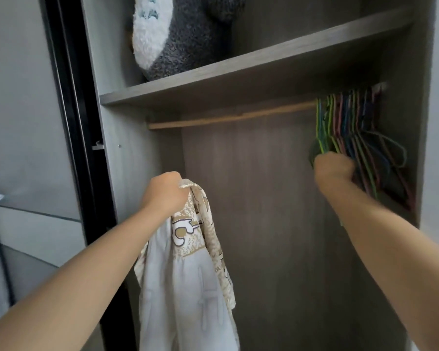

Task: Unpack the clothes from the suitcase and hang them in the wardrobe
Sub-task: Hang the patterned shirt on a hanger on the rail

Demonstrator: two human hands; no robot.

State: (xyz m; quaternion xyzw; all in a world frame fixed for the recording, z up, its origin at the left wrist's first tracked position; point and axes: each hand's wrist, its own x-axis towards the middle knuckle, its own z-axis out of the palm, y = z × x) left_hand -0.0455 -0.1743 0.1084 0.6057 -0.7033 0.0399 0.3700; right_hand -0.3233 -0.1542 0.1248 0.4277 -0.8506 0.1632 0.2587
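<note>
Gripping the printed garment [188,262] bunched in our left hand [166,192], we close our right hand [333,167] on the nearest green hanger [323,130], best lifted straight off the rail [228,117] above, clear of its neighbours.

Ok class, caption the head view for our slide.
Left hand holds a printed garment while the right hand grips a hanger on the wardrobe rail.
</note>
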